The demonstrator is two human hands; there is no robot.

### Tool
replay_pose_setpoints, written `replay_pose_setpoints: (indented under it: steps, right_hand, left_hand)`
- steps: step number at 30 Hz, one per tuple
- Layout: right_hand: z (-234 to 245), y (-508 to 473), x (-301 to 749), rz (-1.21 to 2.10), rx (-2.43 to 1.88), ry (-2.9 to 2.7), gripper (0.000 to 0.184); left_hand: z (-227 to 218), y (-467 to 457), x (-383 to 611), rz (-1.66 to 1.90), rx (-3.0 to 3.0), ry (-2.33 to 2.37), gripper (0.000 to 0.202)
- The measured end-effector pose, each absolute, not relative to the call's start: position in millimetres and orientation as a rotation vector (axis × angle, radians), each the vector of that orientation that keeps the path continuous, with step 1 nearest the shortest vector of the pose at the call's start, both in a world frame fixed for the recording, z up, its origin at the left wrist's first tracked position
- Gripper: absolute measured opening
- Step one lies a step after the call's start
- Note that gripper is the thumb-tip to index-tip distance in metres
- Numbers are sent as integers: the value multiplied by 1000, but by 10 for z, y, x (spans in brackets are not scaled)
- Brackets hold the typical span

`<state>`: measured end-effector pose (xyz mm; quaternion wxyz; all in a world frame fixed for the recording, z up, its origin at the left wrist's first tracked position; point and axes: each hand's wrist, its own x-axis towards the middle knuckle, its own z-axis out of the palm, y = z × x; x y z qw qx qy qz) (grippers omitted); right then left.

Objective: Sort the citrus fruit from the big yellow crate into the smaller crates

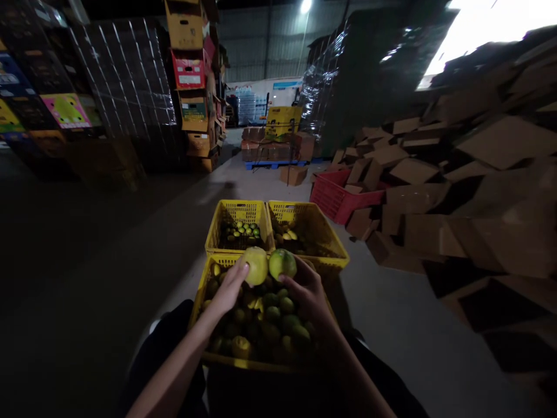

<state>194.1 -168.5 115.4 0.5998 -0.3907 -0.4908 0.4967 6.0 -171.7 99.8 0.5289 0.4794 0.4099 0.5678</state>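
Note:
My left hand [232, 284] is closed around a pale yellow citrus fruit [256, 266], thumb on its near side. In my right hand [308, 285] is a green citrus fruit [282, 264], held close beside the yellow one. Both fruits are above a yellow plastic crate [256, 364] between my knees. Many green and yellowish citrus fruits [287, 305] fill that crate, the lower ones in shadow. Beyond it stand two more yellow crates: the left crate [213, 229] has several small green fruits on its floor, and the right crate [333, 238] has a few yellow ones.
A heap of flattened and open cardboard boxes [478, 232] covers the right side, with a red crate [331, 194] at its edge. Stacked cartons [191, 69] and wrapped pallets stand on the left. Farther back, a blue pallet [272, 165] carries boxes.

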Motion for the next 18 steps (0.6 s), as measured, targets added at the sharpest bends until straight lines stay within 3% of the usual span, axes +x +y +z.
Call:
replay_pose_setpoints:
  steps: [5,12,18]
  right_hand:
    - [1201,-1744,1895,1149,-923,-1181,57]
    - [1170,-1756,1794,1212,-947,-1287,35]
    - [1003,-1790,1598,1409,-934,-1345,31]
  left_hand:
    - [850,-1679,45,1431,1034,965,40]
    - [887,-1600,109,1376,546,776,40]
    - [795,-1455,42,1282,213,822,33]
